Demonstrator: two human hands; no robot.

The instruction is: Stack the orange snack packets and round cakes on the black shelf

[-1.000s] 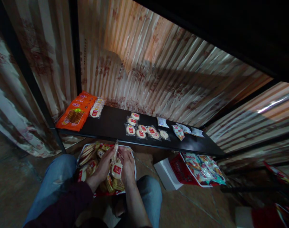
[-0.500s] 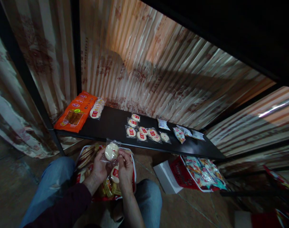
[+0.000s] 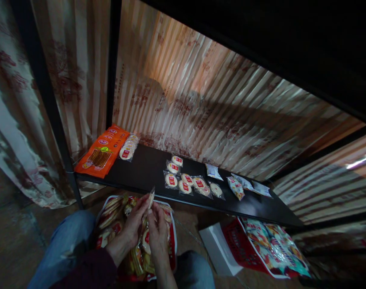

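Observation:
Between my hands is a clear-wrapped round rice cracker (image 3: 151, 198), turned edge-on to me. My left hand (image 3: 134, 223) pinches it from the left. The fingers of my right hand (image 3: 158, 229) close on its lower right side. Beneath both hands, a red basket with a white rim (image 3: 175, 245) holds more wrapped crackers (image 3: 110, 212) and yellowish packets (image 3: 135, 263). Several wrapped crackers with red labels (image 3: 185, 187) lie loosely grouped on the black shelf (image 3: 149, 170) in front of me. A neat overlapping row of crackers (image 3: 127, 151) lies farther left.
Orange snack bags (image 3: 101, 154) lie at the shelf's left end, small white packets (image 3: 244, 183) toward its right. Below stand a white box (image 3: 217, 249) and a red basket (image 3: 240, 245) of snack bags. Black posts (image 3: 46, 88) and an upper shelf (image 3: 261, 48) frame the space.
The cracker has turned from face-up to edge-on in my hands. My right hand has shifted closer to the left. The view has tilted a little, so the shelf appears lower.

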